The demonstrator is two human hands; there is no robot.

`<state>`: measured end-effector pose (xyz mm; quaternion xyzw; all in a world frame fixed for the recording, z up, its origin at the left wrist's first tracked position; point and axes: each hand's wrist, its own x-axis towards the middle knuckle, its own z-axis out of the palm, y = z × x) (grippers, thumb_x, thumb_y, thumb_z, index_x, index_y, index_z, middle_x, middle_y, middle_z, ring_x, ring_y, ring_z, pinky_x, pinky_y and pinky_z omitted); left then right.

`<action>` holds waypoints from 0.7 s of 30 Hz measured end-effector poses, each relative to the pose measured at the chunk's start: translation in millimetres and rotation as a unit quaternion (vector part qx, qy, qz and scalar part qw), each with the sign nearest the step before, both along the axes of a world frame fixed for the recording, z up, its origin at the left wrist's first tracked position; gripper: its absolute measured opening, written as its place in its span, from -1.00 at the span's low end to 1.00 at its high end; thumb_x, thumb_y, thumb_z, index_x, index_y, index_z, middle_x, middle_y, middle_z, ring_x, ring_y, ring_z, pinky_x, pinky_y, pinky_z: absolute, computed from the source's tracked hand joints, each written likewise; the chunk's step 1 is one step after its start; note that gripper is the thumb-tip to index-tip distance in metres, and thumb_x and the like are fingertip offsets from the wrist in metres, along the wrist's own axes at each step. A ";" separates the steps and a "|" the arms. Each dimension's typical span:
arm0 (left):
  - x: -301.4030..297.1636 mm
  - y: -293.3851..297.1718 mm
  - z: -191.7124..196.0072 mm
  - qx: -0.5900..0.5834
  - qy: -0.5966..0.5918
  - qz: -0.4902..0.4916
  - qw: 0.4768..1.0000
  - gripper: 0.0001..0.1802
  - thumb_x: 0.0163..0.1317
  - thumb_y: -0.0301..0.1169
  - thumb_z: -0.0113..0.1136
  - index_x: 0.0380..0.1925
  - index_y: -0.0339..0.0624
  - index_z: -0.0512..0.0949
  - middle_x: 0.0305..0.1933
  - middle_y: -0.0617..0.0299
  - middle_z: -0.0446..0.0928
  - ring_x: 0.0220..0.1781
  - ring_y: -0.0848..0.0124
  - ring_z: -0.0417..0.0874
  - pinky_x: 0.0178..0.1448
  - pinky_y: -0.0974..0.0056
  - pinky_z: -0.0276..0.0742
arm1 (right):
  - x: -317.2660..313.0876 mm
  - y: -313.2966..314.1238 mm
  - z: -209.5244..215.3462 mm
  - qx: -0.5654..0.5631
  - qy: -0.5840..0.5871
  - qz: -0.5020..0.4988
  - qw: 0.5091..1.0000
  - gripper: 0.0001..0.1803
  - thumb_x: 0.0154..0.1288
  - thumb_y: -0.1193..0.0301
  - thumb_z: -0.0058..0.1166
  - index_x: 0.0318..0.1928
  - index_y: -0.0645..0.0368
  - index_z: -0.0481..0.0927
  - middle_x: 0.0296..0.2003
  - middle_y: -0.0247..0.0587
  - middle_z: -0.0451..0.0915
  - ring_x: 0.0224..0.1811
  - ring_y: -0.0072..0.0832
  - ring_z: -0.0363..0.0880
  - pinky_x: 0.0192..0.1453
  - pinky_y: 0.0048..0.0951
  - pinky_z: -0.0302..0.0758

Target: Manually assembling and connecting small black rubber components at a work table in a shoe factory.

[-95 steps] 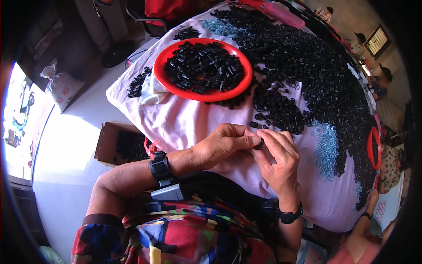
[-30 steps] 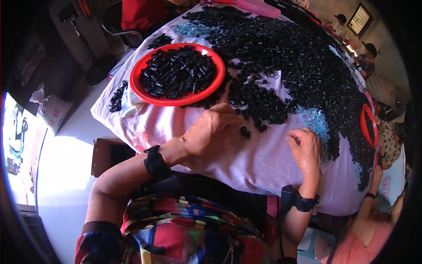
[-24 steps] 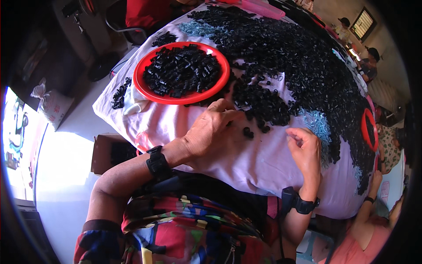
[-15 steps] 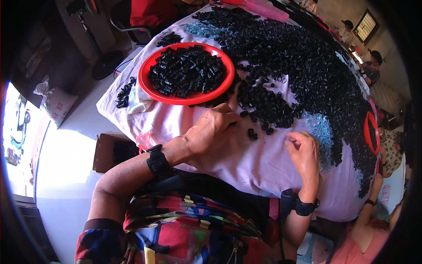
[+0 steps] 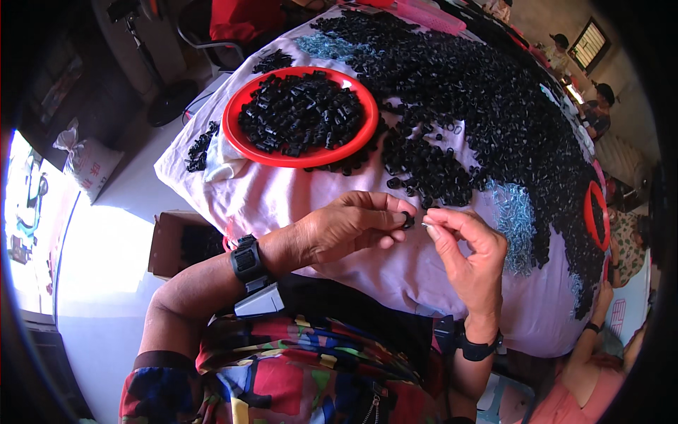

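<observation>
My left hand (image 5: pixel 349 227) is closed, pinching a small black plastic piece (image 5: pixel 407 220) between thumb and fingertips. Facing it, my right hand (image 5: pixel 472 254) pinches a tiny thin, shiny silvery piece (image 5: pixel 426 224), its exact kind too small to make out. The two pieces are close together but apart, above the pale pink cloth (image 5: pixel 374 275). Just beyond my hands lies a loose cluster of small black plastic pieces (image 5: pixel 427 169). Beside my right hand is a heap of thin bluish-silver pieces (image 5: pixel 514 226).
A round red tray (image 5: pixel 233 134) full of black parts stands at the far left. A large spread of black parts (image 5: pixel 480 92) covers the table's far side. A cardboard box (image 5: pixel 164 247) sits low at left. At right, another person's arm (image 5: pixel 600 307) reaches near a second red tray (image 5: pixel 593 230).
My left hand has drawn back from the cluster toward me, bringing a black piece into view. My right hand has moved left to meet it, and its thin piece now shows.
</observation>
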<state>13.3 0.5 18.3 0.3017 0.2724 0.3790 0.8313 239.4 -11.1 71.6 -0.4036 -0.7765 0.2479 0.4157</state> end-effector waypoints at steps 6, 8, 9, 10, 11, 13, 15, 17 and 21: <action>1.3 -0.1 -9.8 -0.037 -0.119 -0.020 0.992 -0.71 0.54 -0.49 0.12 0.20 -0.26 0.54 0.03 0.18 0.66 0.00 0.45 0.73 0.07 0.39 0.72 | -9.7 0.3 -8.5 0.051 -0.011 0.009 0.999 -0.78 0.29 0.63 0.34 -0.06 0.23 0.75 -0.30 -0.20 0.76 -0.34 -0.41 0.73 -0.26 -0.43 0.64; 2.2 -0.3 -11.8 -0.047 -0.133 -0.015 0.990 -0.71 0.54 -0.51 0.11 0.20 -0.26 0.54 0.03 0.16 0.67 0.02 0.43 0.73 0.07 0.38 0.72 | -10.3 0.8 -9.5 0.099 -0.040 -0.001 0.994 -0.76 0.27 0.65 0.33 -0.05 0.22 0.75 -0.30 -0.16 0.75 -0.34 -0.36 0.73 -0.27 -0.38 0.65; 1.9 -0.4 -13.2 -0.050 -0.130 -0.020 0.990 -0.71 0.53 -0.51 0.11 0.20 -0.26 0.54 0.04 0.15 0.67 0.05 0.42 0.73 0.08 0.38 0.72 | -11.3 1.0 -9.3 0.099 -0.041 0.002 0.994 -0.76 0.27 0.65 0.33 -0.05 0.22 0.75 -0.30 -0.16 0.75 -0.34 -0.36 0.73 -0.27 -0.38 0.65; 1.7 -0.6 -14.3 -0.053 -0.127 -0.026 0.990 -0.71 0.53 -0.51 0.11 0.19 -0.26 0.54 0.06 0.14 0.67 0.07 0.41 0.74 0.10 0.38 0.71 | -12.2 1.2 -8.8 0.126 -0.063 -0.001 0.990 -0.73 0.26 0.66 0.33 -0.03 0.22 0.74 -0.30 -0.14 0.75 -0.33 -0.33 0.73 -0.26 -0.36 0.65; 2.0 -1.2 -14.0 -0.053 -0.128 -0.023 0.990 -0.71 0.53 -0.51 0.11 0.19 -0.26 0.54 0.06 0.14 0.67 0.07 0.41 0.74 0.10 0.38 0.71 | -13.3 1.2 -8.3 0.153 -0.084 -0.004 0.985 -0.71 0.25 0.67 0.32 -0.01 0.22 0.74 -0.30 -0.13 0.75 -0.32 -0.30 0.73 -0.26 -0.34 0.66; 4.9 -3.7 -7.6 -0.033 -0.054 -0.021 0.998 -0.71 0.54 -0.51 0.10 0.20 -0.27 0.53 0.09 0.12 0.67 0.10 0.39 0.73 0.13 0.38 0.70 | -13.3 -0.3 -5.8 0.164 -0.096 0.005 0.982 -0.70 0.26 0.67 0.31 0.01 0.23 0.73 -0.29 -0.13 0.75 -0.30 -0.29 0.73 -0.25 -0.33 0.66; 6.5 -5.5 -5.8 -0.047 -0.057 -0.017 0.997 -0.71 0.54 -0.51 0.10 0.21 -0.26 0.52 0.10 0.11 0.67 0.10 0.39 0.73 0.13 0.37 0.70 | -13.8 -1.3 -3.9 0.174 -0.110 0.014 0.978 -0.68 0.26 0.68 0.29 0.03 0.24 0.72 -0.28 -0.14 0.75 -0.29 -0.28 0.73 -0.24 -0.31 0.66; 6.2 -4.7 -6.9 -0.061 -0.063 -0.013 0.996 -0.70 0.54 -0.50 0.10 0.22 -0.26 0.52 0.11 0.11 0.67 0.10 0.39 0.73 0.14 0.37 0.69 | -13.6 -1.2 -2.6 0.163 -0.130 0.018 0.978 -0.67 0.28 0.67 0.27 0.06 0.25 0.71 -0.24 -0.13 0.77 -0.25 -0.26 0.73 -0.21 -0.30 0.66; 7.3 -0.7 -8.7 -0.090 -0.113 -0.048 0.988 -0.67 0.57 -0.44 0.08 0.27 -0.19 0.50 0.17 0.09 0.67 0.09 0.35 0.75 0.08 0.39 0.71 | -7.4 -0.7 0.6 0.145 -0.112 -0.001 0.983 -0.67 0.28 0.67 0.26 0.06 0.25 0.72 -0.14 -0.11 0.78 -0.21 -0.18 0.73 -0.15 -0.27 0.68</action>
